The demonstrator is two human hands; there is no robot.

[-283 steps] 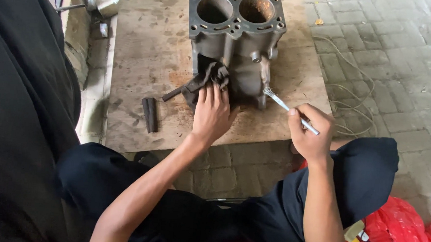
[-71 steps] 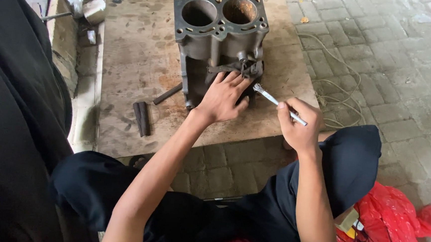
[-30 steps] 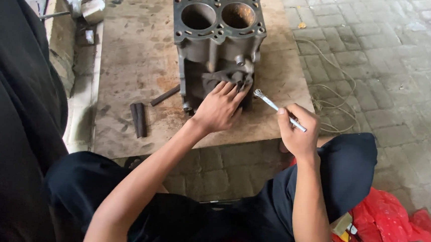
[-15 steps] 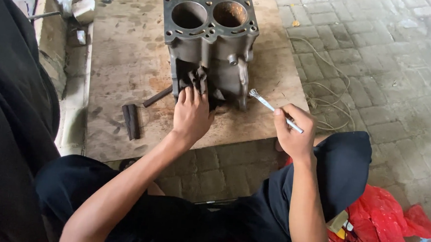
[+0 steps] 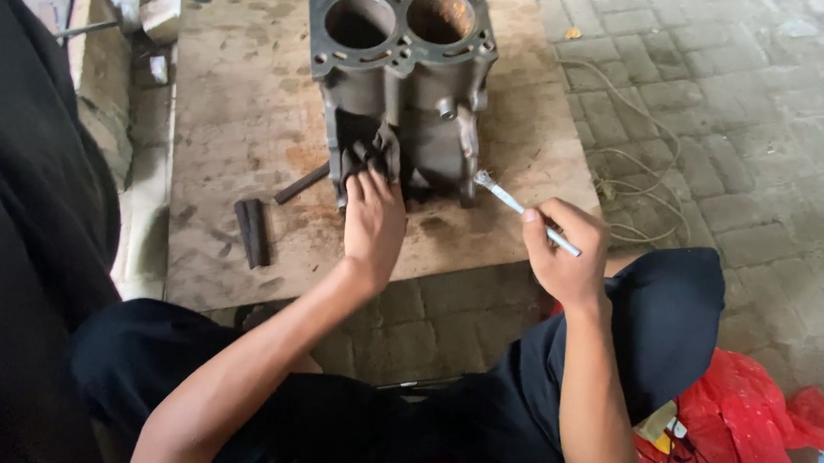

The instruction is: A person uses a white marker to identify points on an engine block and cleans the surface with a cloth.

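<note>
A grey two-cylinder engine block (image 5: 405, 64) stands upright on a stained wooden board (image 5: 238, 106). My left hand (image 5: 372, 221) reaches to the block's lower left recess, its fingertips on a dark metal part (image 5: 367, 154) there; whether it grips that part I cannot tell. My right hand (image 5: 560, 250) is closed around a silver wrench (image 5: 524, 212), whose head points at the block's lower right corner, just short of it.
A short dark metal piece (image 5: 251, 231) and a thin dark bar (image 5: 301, 183) lie on the board left of the block. A pale cord (image 5: 638, 150) loops over the paving stones on the right. Red plastic (image 5: 753, 424) lies by my right knee.
My left hand slid from the block's front middle to its lower left recess. My right hand stayed on the wrench, held slightly off the block.
</note>
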